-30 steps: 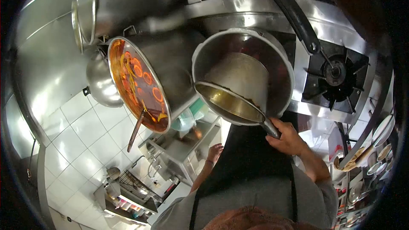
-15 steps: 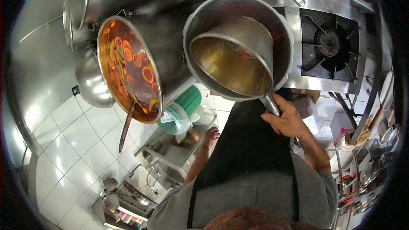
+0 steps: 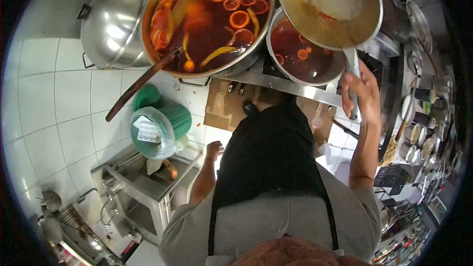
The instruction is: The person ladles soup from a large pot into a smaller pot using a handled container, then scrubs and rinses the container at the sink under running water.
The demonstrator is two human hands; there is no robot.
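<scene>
My right hand (image 3: 362, 91) is closed around the handle of a metal saucepan (image 3: 290, 12), which overlaps the back right of a smaller pot. A reddish streak and a pale, cloudy patch show inside the saucepan. Red liquid with several orange slices fills part of the smaller pot (image 3: 336, 69). To its left, a large pot (image 3: 263, 51) contains dark red liquid, citrus slices and yellow peel strips. A wooden spoon (image 3: 140, 86) leans over that pot's rim. My left hand (image 3: 214, 150) hangs low at my side, fingers loosely bent, holding nothing.
A domed metal lid or bowl (image 3: 113, 24) stands left of the large pot. Below are a green bin (image 3: 180, 120) with a clear liner and a steel sink (image 3: 143, 180). Flattened cardboard (image 3: 219, 106) lies on the floor. Dishes and utensils line the right side.
The saucepan has moved out of the smaller pot, up and to the right, with my right hand. The red liquid below now shows. My view has shifted, and my left hand's fingers look more bent.
</scene>
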